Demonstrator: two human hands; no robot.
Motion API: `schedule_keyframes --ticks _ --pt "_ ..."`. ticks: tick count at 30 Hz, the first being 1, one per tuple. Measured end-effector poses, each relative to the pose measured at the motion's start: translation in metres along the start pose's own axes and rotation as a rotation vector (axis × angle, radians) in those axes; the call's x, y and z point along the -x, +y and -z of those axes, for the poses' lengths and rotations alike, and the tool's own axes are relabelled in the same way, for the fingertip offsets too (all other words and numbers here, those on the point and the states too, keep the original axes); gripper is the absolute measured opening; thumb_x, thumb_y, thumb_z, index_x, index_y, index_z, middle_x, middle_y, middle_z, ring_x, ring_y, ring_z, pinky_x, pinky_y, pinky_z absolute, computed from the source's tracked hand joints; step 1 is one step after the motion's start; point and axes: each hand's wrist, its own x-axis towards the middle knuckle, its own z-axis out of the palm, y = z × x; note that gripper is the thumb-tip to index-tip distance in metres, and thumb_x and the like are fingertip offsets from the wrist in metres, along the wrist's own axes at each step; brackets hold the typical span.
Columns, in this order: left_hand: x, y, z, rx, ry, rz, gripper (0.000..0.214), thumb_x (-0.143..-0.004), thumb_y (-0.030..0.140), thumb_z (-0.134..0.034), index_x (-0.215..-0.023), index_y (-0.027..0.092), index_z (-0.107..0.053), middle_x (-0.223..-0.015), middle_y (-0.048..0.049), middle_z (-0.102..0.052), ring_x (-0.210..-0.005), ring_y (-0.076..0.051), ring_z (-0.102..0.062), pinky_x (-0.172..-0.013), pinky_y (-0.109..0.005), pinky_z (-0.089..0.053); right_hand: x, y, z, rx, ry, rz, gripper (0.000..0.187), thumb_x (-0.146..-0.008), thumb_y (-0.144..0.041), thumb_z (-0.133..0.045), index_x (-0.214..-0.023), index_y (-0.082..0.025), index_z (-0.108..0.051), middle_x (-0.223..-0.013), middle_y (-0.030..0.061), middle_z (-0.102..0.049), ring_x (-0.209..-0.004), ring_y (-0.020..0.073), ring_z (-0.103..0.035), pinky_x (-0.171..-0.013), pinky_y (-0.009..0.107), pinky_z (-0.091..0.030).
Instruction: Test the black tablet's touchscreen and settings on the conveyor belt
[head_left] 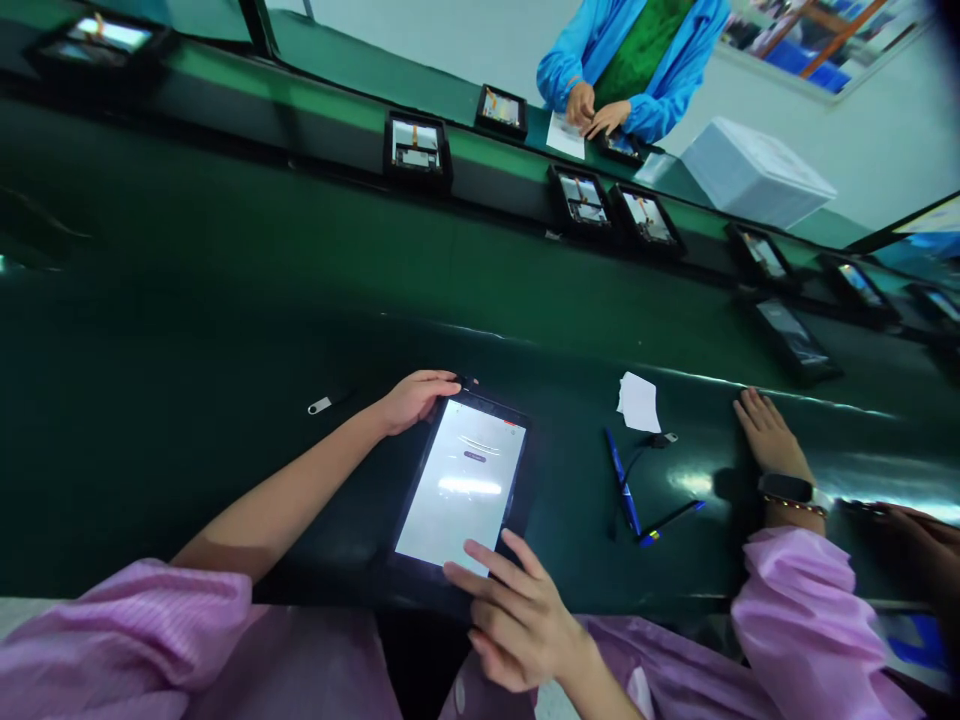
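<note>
A black tablet with a lit white screen lies tilted in front of me, near the table's front edge. A small dark label shows in the upper part of its screen, and a light reflects off the glass. My left hand grips the tablet's upper left corner, fingers over the top edge. At that edge is a small dark piece I cannot make out. My right hand hovers at the lower right of the screen with its fingers spread; whether a fingertip touches the glass I cannot tell.
Left lies a small USB stick. Right are white papers, a blue pen, another pen and a short cable. A neighbour's hand rests beyond. Opened devices line the belt; a blue-jacketed person works opposite.
</note>
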Motion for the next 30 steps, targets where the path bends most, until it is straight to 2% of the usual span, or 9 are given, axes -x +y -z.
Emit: schedule_keyframes --ticks 2,5,7,9,12,15,17,23,30 --pt "-0.003 0.0 -0.001 -0.089 0.026 -0.016 0.032 -0.078 0.029 -0.062 -0.102 0.009 -0.067 -0.086 -0.0115 -0.068 -0.086 -0.025 -0.066 -0.078 -0.038 -0.053 -0.008 0.017 0.005 -0.061 0.183 -0.093 0.011 -0.078 -0.02 -0.049 -0.078 -0.024 -0.058 -0.108 0.0009 -0.072 -0.112 0.0245 -0.063 -0.105 0.048 -0.043" --pt "0.004 0.001 -0.005 -0.267 0.124 -0.11 0.033 -0.084 0.035 -0.058 -0.104 0.011 -0.067 -0.106 -0.0128 -0.068 -0.103 -0.028 -0.062 -0.097 -0.044 -0.046 -0.038 0.06 0.01 -0.185 0.355 -0.465 0.015 -0.086 -0.02 -0.046 -0.088 -0.023 -0.061 -0.099 0.0052 -0.073 -0.101 0.0224 -0.065 -0.096 0.046 -0.045" --pt "0.027 -0.003 -0.009 -0.39 0.22 -0.207 0.036 -0.09 0.038 -0.051 -0.111 0.013 -0.065 -0.124 -0.0129 -0.062 -0.122 -0.029 -0.051 -0.111 -0.047 -0.032 -0.067 0.095 0.008 -0.218 0.311 -0.62 0.022 -0.094 -0.027 -0.043 -0.097 -0.02 -0.064 -0.099 0.0087 -0.071 -0.095 0.0216 -0.064 -0.084 0.041 -0.049" --pt "0.063 -0.02 -0.012 -0.525 0.325 -0.285 0.046 -0.093 0.04 -0.045 -0.127 0.012 -0.056 -0.141 -0.0151 -0.049 -0.138 -0.03 -0.034 -0.119 -0.05 -0.016 -0.094 0.125 0.001 -0.246 0.236 -0.645 0.026 -0.095 -0.034 -0.046 -0.098 -0.018 -0.067 -0.096 0.009 -0.07 -0.087 0.0201 -0.063 -0.078 0.037 -0.049" --pt "0.122 -0.068 -0.015 -0.995 0.355 -0.357 0.07 -0.093 0.049 -0.043 -0.15 0.012 -0.025 -0.155 -0.0182 -0.026 -0.145 -0.032 -0.017 -0.115 -0.055 -0.027 -0.124 0.154 -0.014 -0.32 0.104 -0.574 0.022 -0.088 -0.038 -0.061 -0.092 -0.019 -0.072 -0.084 0.0047 -0.069 -0.076 0.0156 -0.061 -0.07 0.03 -0.048" --pt "0.156 -0.118 -0.02 -1.266 0.317 -0.532 0.112 -0.077 0.069 -0.058 -0.153 0.014 0.004 -0.15 -0.0285 -0.027 -0.136 -0.044 -0.032 -0.094 -0.059 -0.05 -0.137 0.163 -0.029 -0.386 0.016 -0.486 0.025 -0.081 -0.041 -0.07 -0.087 -0.017 -0.072 -0.074 0.0007 -0.065 -0.062 0.0092 -0.057 -0.058 0.022 -0.045" --pt "0.159 -0.135 -0.025 -1.384 0.385 -0.611 0.119 -0.075 0.07 -0.059 -0.152 0.009 0.009 -0.143 -0.0327 -0.035 -0.129 -0.046 -0.04 -0.09 -0.061 -0.052 -0.138 0.164 -0.037 -0.398 0.009 -0.464 0.028 -0.085 -0.041 -0.067 -0.083 -0.014 -0.069 -0.074 0.0 -0.063 -0.059 0.007 -0.054 -0.055 0.02 -0.044" --pt "0.145 -0.128 -0.032 -1.479 0.468 -0.685 0.111 -0.081 0.063 -0.056 -0.152 0.008 0.011 -0.137 -0.028 -0.047 -0.123 -0.04 -0.05 -0.089 -0.052 -0.057 -0.137 0.169 -0.053 -0.416 0.06 -0.491 0.029 -0.092 -0.038 -0.058 -0.078 -0.013 -0.061 -0.071 -0.0014 -0.059 -0.06 0.0067 -0.053 -0.057 0.021 -0.047" --pt "0.153 -0.134 -0.032 -1.424 0.433 -0.629 0.106 -0.083 0.052 -0.061 -0.152 0.01 0.008 -0.145 -0.0266 -0.037 -0.135 -0.041 -0.035 -0.096 -0.059 -0.05 -0.144 0.178 -0.061 -0.503 0.224 -0.713 0.034 -0.096 -0.044 -0.05 -0.084 -0.013 -0.058 -0.063 -0.0045 -0.052 -0.05 0.005 -0.047 -0.049 0.019 -0.043"
